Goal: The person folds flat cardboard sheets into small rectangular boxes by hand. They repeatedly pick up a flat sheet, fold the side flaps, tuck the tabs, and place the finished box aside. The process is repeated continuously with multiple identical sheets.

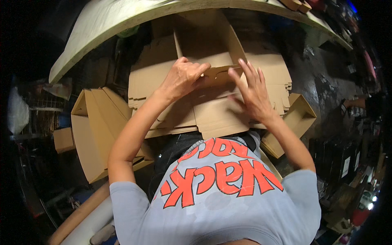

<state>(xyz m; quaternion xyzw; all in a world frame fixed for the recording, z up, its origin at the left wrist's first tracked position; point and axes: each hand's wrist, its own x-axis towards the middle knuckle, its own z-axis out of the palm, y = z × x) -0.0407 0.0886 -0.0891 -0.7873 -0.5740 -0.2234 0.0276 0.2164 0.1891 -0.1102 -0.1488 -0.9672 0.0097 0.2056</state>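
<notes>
In front of me a brown cardboard box (203, 38) is partly folded, with its left and right walls standing. Its near wall has cut slots, and a flap (222, 119) lies toward my lap. My left hand (185, 76) is closed on the box's near left edge, fingers curled over the cardboard. Beside the near right corner is my right hand (255, 92), its fingers spread and slightly blurred; the fingertips are close to the wall, but contact is unclear. Under the box lies a stack of flat cardboard blanks (149, 67), with notched edges showing at both sides.
A folded cardboard box (98, 136) stands at my left, and another open box (292, 122) at my right. A pale tabletop (118, 22) curves across the far side. Long tubes (87, 216) lie at lower left. Dark cartons (339, 161) stand farther right.
</notes>
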